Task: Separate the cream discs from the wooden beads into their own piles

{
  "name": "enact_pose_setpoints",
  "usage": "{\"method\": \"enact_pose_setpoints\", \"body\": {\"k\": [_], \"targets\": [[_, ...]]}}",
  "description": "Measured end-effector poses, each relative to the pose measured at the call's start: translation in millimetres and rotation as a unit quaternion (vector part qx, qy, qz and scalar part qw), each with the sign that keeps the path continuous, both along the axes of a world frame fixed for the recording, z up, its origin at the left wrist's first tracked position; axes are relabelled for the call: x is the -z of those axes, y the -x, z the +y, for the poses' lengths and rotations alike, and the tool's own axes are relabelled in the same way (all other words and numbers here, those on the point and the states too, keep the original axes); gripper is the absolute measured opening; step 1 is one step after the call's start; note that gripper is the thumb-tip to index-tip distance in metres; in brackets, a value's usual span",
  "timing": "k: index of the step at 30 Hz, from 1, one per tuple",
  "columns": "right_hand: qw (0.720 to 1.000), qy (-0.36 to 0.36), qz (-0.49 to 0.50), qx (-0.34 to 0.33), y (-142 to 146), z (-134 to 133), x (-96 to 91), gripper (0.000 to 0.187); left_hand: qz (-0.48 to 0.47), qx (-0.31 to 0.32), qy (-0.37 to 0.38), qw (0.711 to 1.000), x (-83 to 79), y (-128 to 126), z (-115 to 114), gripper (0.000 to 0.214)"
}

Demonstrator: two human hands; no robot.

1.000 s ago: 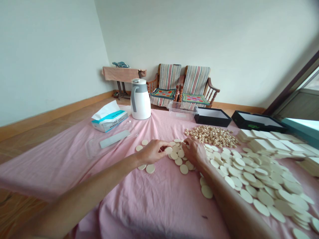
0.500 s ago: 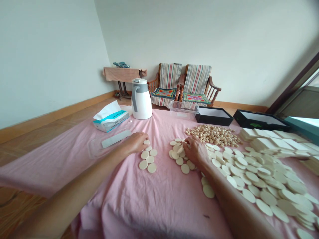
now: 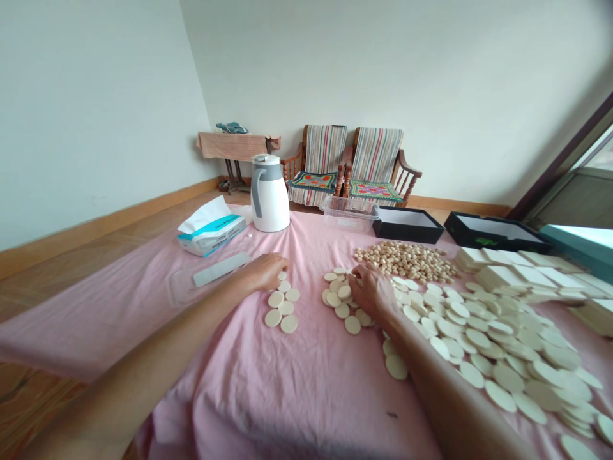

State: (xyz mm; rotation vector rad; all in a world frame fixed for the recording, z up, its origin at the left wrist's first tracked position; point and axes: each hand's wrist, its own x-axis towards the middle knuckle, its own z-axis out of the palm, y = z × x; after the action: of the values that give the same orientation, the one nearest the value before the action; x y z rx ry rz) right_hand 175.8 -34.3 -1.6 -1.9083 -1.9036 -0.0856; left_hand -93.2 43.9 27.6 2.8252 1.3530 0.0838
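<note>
My left hand (image 3: pixel 266 271) is closed, its fingertips pinched down on a pale round wooden disc (image 3: pixel 282 276) at the far end of a small group of discs (image 3: pixel 286 307). To the right, my right hand (image 3: pixel 374 291) has its fingers curled at the edge of a second cluster of discs (image 3: pixel 342 310). It pinches at a disc there, though the fingertips partly hide it. A large heap of the same discs (image 3: pixel 507 377) spreads beneath and beyond my right forearm.
A pink cloth (image 3: pixel 306 396) covers the table. Small wooden pieces (image 3: pixel 407 260) lie behind my right hand, stacked pale square pieces (image 3: pixel 522 276) farther right. Along the back stand a tissue pack (image 3: pixel 213 239), white jug (image 3: pixel 272 198), clear plastic box (image 3: pixel 349 214) and black trays (image 3: pixel 407 231).
The view has shifted slightly. My left hand has moved a little over the far disc, covering more of it. My right hand stays at the middle cluster, with its fingers slightly shifted.
</note>
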Motion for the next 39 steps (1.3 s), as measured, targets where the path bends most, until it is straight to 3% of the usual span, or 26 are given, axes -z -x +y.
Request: {"method": "enact_pose_setpoints", "body": {"k": [4, 9, 12, 14, 17, 21, 25, 30, 34, 39], "targets": [[1.000, 0.005, 0.003, -0.002, -2, 2, 2.2, 0.026, -0.077, -0.002, -0.020, 0.997, -5.0, -21, -11, 0.023], [1.000, 0.000, 0.002, -0.001, -3, 5, 5.0, 0.024, -0.224, 0.086, 0.088, 0.967, -9.1, -59, -35, 0.028], [1.000, -0.003, 0.001, -0.002, -3, 5, 5.2, 0.023, -0.295, 0.095, 0.124, 0.943, -11.0, -64, -38, 0.036], [1.000, -0.008, 0.002, -0.004, -3, 5, 4.8, 0.023, -0.280, 0.070, 0.112, 0.951, -13.9, -55, -35, 0.033], [1.000, -0.003, 0.002, -0.002, -2, 4, 3.6, 0.024, -0.177, 0.043, 0.092, 0.979, -20.0, -32, -28, 0.032], [1.000, -0.001, -0.003, 0.001, -1, 2, 1.4, 0.026, -0.047, 0.068, 0.092, 0.992, -23.0, -5, -27, 0.037], [1.000, -0.005, -0.008, 0.001, 0, 0, 0.0, 0.025, 0.005, 0.069, 0.075, 0.995, -17.2, 1, -28, 0.037], [1.000, -0.006, -0.005, 0.000, 1, 0, -1.0, 0.025, -0.002, 0.081, 0.062, 0.995, -15.0, 0, -23, 0.029], [1.000, -0.004, -0.005, -0.001, 1, 0, -1.3, 0.026, -0.029, 0.051, 0.054, 0.997, -14.8, -4, -21, 0.021], [1.000, 0.002, -0.005, 0.001, 0, 1, 0.0, 0.026, -0.188, 0.058, 0.089, 0.976, -11.7, -27, -31, 0.027]]}}
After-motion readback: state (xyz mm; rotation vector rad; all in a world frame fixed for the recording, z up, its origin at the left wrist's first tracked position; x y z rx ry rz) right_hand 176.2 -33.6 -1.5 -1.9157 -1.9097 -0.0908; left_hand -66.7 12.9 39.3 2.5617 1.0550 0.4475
